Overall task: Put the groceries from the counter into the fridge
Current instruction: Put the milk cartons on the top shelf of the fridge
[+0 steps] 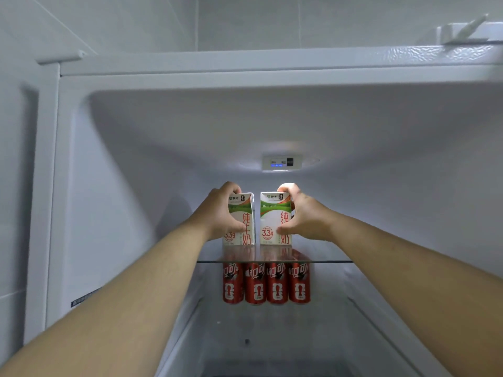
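On the glass shelf (326, 261) inside the fridge (136, 186), left hand (217, 213) and right hand (304, 213) each grip an upright milk carton: left carton (246, 227), right carton (270, 221), just apart. Cans (266, 284) stand below; room remains on both sides.

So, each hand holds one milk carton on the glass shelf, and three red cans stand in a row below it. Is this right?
No. The head view shows four red cans below the glass shelf, not three. The rest holds: the left hand grips the left milk carton, the right hand the right milk carton.
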The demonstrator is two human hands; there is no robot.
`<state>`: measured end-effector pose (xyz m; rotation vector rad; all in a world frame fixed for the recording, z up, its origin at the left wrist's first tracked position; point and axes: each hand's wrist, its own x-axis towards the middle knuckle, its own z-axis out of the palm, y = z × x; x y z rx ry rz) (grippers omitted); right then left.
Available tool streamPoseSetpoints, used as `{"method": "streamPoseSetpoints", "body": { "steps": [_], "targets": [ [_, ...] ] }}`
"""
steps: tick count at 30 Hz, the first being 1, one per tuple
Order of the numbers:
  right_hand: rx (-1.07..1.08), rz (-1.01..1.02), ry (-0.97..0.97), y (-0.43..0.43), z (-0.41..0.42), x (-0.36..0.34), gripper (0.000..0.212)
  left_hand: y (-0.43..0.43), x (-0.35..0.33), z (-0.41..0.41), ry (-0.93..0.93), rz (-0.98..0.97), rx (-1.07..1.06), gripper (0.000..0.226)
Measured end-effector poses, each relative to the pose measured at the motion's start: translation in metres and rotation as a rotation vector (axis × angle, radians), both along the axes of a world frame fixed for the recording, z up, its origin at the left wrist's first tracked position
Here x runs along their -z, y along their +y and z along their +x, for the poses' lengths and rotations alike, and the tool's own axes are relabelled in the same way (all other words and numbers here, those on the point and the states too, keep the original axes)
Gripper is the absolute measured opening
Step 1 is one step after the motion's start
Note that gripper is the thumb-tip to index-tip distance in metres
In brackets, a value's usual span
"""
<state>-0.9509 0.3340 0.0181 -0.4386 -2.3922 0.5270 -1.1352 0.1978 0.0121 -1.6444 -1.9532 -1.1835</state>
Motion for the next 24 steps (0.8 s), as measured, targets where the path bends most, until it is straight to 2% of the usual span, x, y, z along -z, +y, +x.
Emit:
{"method": "streamPoseSetpoints", "body": {
  "steps": [10, 24],
  "targets": [
    [0.073, 0.055, -0.06, 0.026, -0.022, -0.002, 0.07, 0.027, -0.008, -0.015, 0.041, -0.069, -0.115, 0.064],
    [0.116, 0.102, -0.064, 0.059, -0.054, 0.001, 0.082, 0.061, -0.016, -0.038, 0.1, -0.171, -0.215, 0.069]
  ]
}}
